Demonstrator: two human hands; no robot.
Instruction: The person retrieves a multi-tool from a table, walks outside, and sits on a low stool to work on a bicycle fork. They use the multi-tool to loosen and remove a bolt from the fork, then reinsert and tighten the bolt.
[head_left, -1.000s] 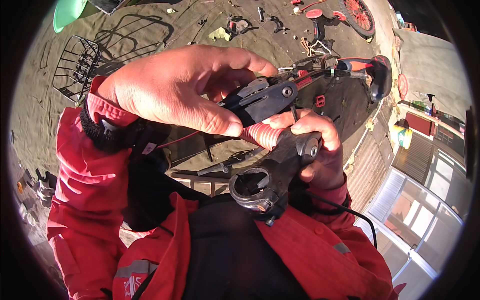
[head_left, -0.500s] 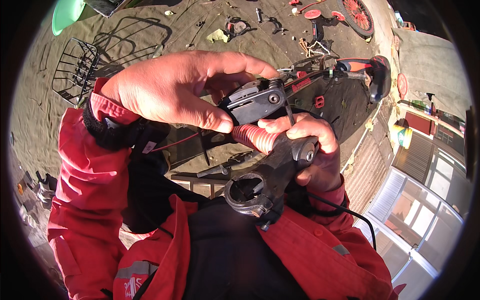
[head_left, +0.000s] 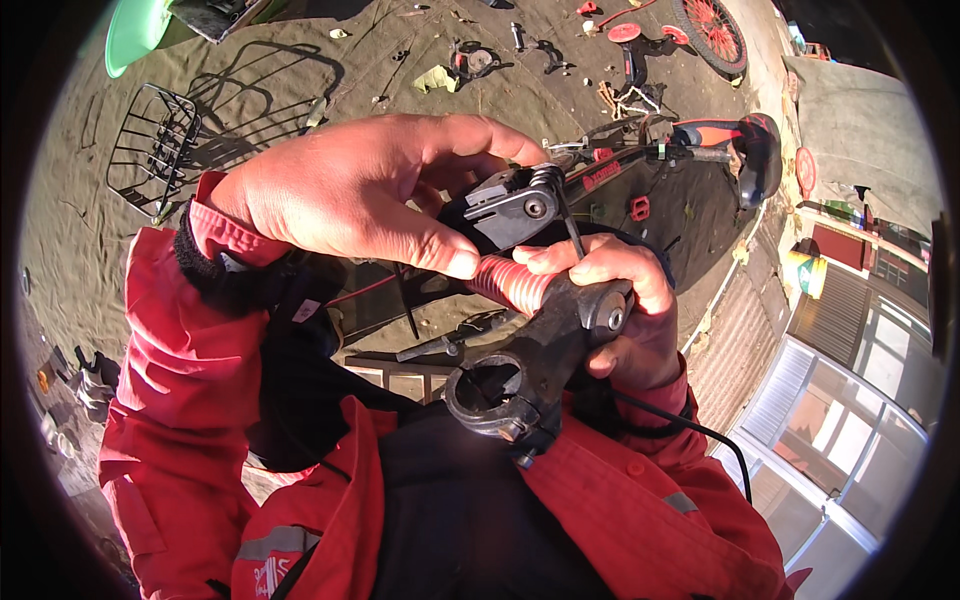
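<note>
My left hand point(head_left: 350, 190) grips a folding multi-tool point(head_left: 510, 210), a black and grey body with one thin key swung out. The key points down at the black bicycle stem point(head_left: 540, 350), between the fingertips of my right hand point(head_left: 640, 300); its tip is hidden there. My right fingers are wrapped round the clamp end of the stem, beside a round bolt head point(head_left: 615, 315). Toward my chest, the stem's open round handlebar clamp point(head_left: 490, 395) faces up. A red ribbed tube point(head_left: 510, 285) stretches from the stem toward my left thumb.
Beyond my hands lies a black and red bicycle frame point(head_left: 610, 170) on a brown ground cloth point(head_left: 390, 90). A black wire rack point(head_left: 150, 145) is at the left. Several loose bike parts, a red-spoked wheel point(head_left: 712, 35) and a green basin point(head_left: 135, 35) lie farther off.
The multi-tool has turned slightly, and its body now shows its open slots more. My left hand has shifted a little down and right. The stem has tilted slightly.
</note>
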